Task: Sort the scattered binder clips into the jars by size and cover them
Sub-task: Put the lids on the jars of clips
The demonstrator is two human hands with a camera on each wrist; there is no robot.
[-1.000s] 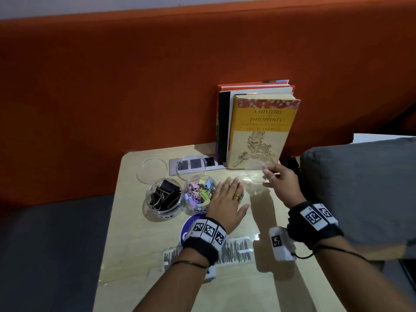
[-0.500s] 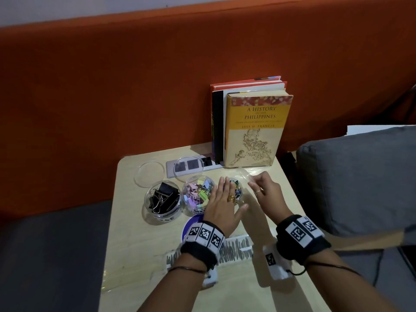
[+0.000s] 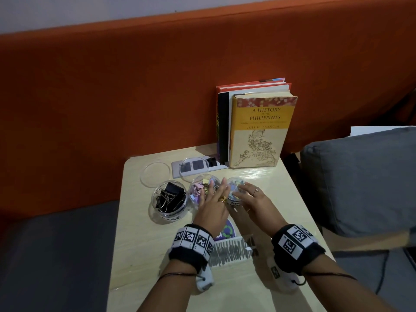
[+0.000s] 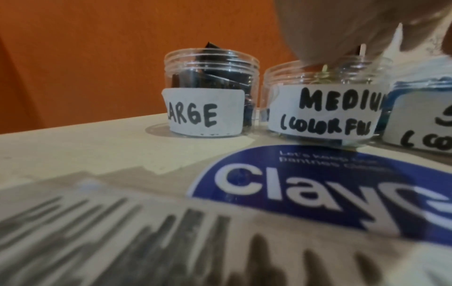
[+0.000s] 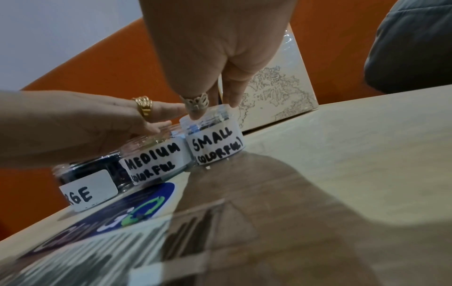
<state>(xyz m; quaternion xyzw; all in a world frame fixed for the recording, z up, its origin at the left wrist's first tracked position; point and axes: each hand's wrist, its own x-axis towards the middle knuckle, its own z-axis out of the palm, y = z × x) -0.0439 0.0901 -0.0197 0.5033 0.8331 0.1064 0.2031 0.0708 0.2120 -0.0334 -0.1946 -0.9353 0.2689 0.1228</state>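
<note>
Three clear jars stand in a row on the table: LARGE [image 3: 169, 200] with black clips, MEDIUM [image 3: 199, 190] with coloured clips, SMALL [image 3: 234, 199] on the right. My left hand [image 3: 213, 199] lies flat over the MEDIUM jar [image 5: 154, 160], fingers straight, touching its rim. My right hand [image 3: 247, 195] holds a clear lid [image 5: 208, 116] down on top of the SMALL jar [image 5: 215, 149], fingertips curled on its edge. The LARGE jar [image 4: 208, 108] and the MEDIUM jar [image 4: 322, 108] are uncovered. Two more clear lids [image 3: 154, 174] [image 3: 194, 168] lie behind the jars.
Upright books [image 3: 258, 131] stand at the table's back edge, beside a grey socket plate [image 3: 209, 165]. A blue round sticker [image 4: 318, 189] and a scribbled label [image 3: 229, 251] lie flat under my wrists. A grey cushion [image 3: 360, 176] borders the table's right side; an orange backrest rises behind.
My right hand carried the clear lid from near the book leftward and down onto the SMALL jar. My left hand stayed over the MEDIUM jar.
</note>
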